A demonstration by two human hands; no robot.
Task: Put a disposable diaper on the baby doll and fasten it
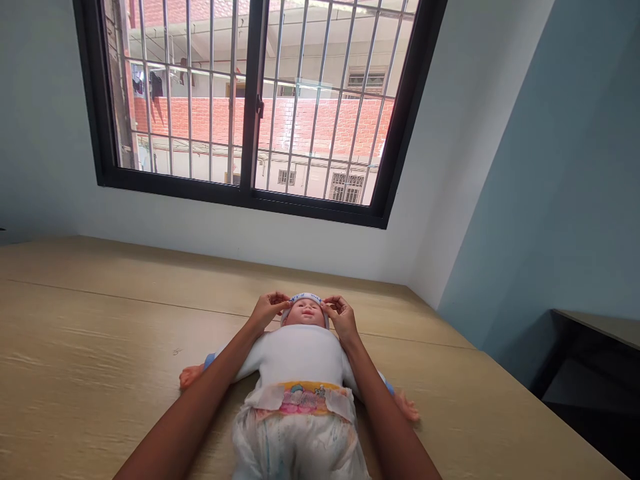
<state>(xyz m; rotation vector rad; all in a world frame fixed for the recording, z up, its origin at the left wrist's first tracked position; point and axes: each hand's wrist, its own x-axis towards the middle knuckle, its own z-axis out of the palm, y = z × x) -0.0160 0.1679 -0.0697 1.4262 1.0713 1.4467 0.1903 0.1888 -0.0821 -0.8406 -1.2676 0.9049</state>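
A baby doll (303,357) lies on its back on the wooden table, head toward the window. It wears a white long-sleeved top with blue cuffs and a diaper (300,440) with a colourful printed waistband. On its head is a white hat (306,297) with blue lettering along the edge. My left hand (270,310) pinches the hat's edge at the left side of the head. At the right side, my right hand (341,315) grips the same edge with thumb and fingers. Both forearms pass over the doll's arms, whose hands stick out to either side.
The table (100,347) is light wood with a thin seam across it. Behind it stands a white wall with a black-framed, barred window (247,193). A dark piece of furniture (590,373) is at the right, past the table's edge.
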